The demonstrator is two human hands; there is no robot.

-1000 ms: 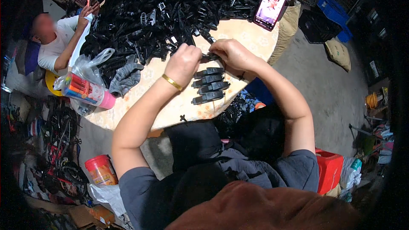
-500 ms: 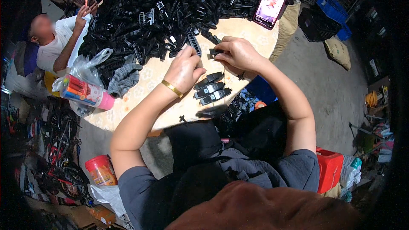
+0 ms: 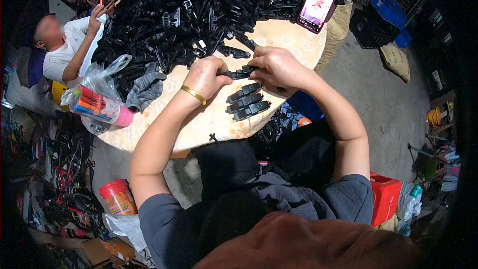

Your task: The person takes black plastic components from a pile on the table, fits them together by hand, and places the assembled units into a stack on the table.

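Between my two hands is a black plastic part (image 3: 240, 72), held at both ends just above the table (image 3: 199, 132). My left hand (image 3: 205, 75) is closed on its left end, with thumb and fingers pinched together. My right hand (image 3: 275, 66) pinches the right end and hides some of it. Just below, a short row of three similar black parts (image 3: 248, 102) lies side by side on the tabletop. Beyond my hands, a large heap of black plastic parts (image 3: 199, 15) covers the far side, with loose pieces near my fingertips.
A lit phone (image 3: 316, 7) stands at the far right table edge. On the left are a grey glove (image 3: 145, 88), a clear plastic bag (image 3: 107, 72) and a pink-based container of colored pens (image 3: 102, 107). Another person (image 3: 69, 45) sits at the left. A small black piece (image 3: 213, 138) lies near the front edge.
My left hand has moved slightly left and down, away from the heap. A black part is now held between both hands; before, my right hand held a small dark piece.
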